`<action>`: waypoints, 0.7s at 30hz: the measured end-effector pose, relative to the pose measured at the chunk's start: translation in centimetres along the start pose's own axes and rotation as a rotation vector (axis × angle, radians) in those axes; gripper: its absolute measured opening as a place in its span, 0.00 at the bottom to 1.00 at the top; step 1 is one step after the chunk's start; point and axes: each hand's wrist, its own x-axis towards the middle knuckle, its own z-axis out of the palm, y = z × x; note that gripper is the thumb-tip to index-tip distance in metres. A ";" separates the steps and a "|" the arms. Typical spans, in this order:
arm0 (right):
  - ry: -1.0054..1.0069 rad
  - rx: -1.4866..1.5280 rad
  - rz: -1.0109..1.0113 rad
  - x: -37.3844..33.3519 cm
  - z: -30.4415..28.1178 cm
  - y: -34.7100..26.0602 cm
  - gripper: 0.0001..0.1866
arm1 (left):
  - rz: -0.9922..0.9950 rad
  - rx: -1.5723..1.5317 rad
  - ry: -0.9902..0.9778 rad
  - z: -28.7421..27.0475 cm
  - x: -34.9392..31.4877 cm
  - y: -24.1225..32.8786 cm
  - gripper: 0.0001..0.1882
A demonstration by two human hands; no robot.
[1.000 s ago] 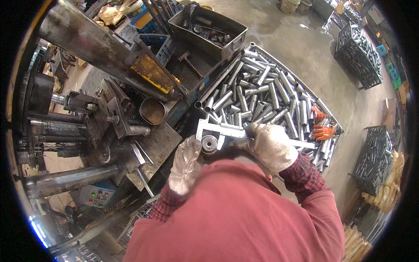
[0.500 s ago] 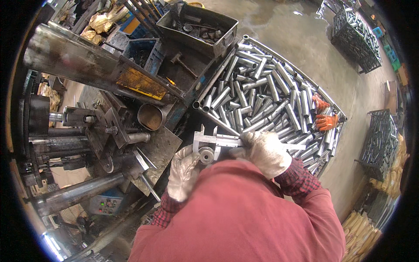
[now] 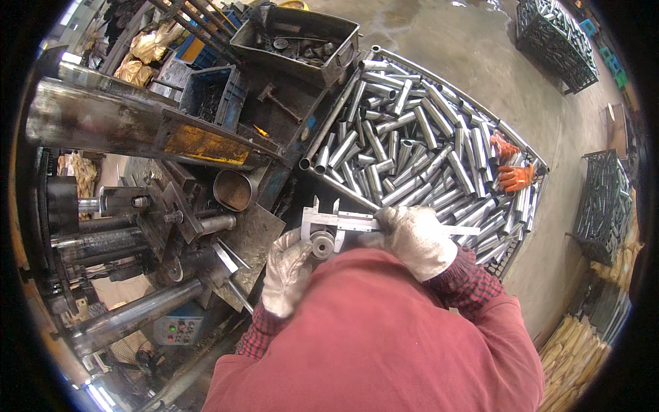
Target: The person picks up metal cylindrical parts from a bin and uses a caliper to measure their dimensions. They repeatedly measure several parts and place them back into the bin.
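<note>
My left hand (image 3: 287, 271), in a white work glove, holds a short metal tube piece (image 3: 321, 243) end-on in front of my chest. My right hand (image 3: 415, 237), also gloved, grips a steel vernier caliper (image 3: 343, 221) by its beam. The caliper's jaws sit around the end of the tube piece. Both hands are close together, just right of the dark machine (image 3: 165, 206). Red sleeves cover my forearms.
A wire crate (image 3: 525, 154) full of several cut steel tubes (image 3: 405, 144) lies ahead to the right, with orange gloves (image 3: 511, 172) on it. Grey bins (image 3: 302, 41) of parts stand beyond. More wire crates (image 3: 604, 206) stand on the concrete floor at right.
The view has shifted so the hands sit lower and more central. The caliper and tube piece stay together in my hands, with the tube end turned slightly more toward the camera.
</note>
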 end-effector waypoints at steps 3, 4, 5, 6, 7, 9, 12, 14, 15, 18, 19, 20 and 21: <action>0.007 -0.008 0.016 -0.1 -0.2 0.0 0.22 | -0.007 -0.028 0.006 0.1 0.2 -0.1 0.14; 0.002 -0.025 0.027 -0.1 -0.2 0.1 0.21 | -0.010 -0.030 0.007 0.1 0.3 -0.2 0.14; 0.016 -0.006 0.010 -0.1 -0.2 0.1 0.21 | -0.010 -0.040 0.012 0.1 0.4 -0.3 0.14; 0.024 -0.004 -0.002 -0.1 -0.2 0.1 0.21 | -0.012 -0.061 0.012 0.2 0.5 -0.3 0.13; 0.025 -0.024 -0.004 -0.1 -0.3 0.2 0.21 | -0.012 -0.089 0.016 0.3 0.5 -0.4 0.13; 0.023 0.020 0.003 -0.1 -0.3 0.2 0.22 | -0.006 -0.122 0.004 0.3 0.6 -0.5 0.13; 0.017 -0.037 0.008 0.0 -0.5 0.2 0.25 | 0.007 -0.128 -0.023 0.4 0.7 -0.5 0.14; 0.013 -0.072 0.006 0.0 -0.6 0.1 0.27 | 0.016 -0.128 -0.023 0.4 0.7 -0.6 0.14; 0.009 -0.073 0.004 0.1 -0.7 0.0 0.27 | 0.012 -0.109 -0.012 0.5 0.7 -0.6 0.14; 0.013 -0.065 0.004 0.1 -0.9 0.0 0.27 | 0.018 -0.079 0.004 0.6 0.7 -0.5 0.14; -0.003 -0.070 0.018 0.1 -0.9 0.0 0.27 | 0.017 -0.071 0.003 0.6 0.7 -0.5 0.15; 0.000 -0.058 0.020 0.1 -1.0 -0.1 0.26 | 0.025 -0.055 0.001 0.6 0.6 -0.5 0.15; -0.016 -0.056 0.034 0.2 -1.1 0.0 0.25 | 0.006 -0.082 0.006 0.6 0.7 -0.5 0.14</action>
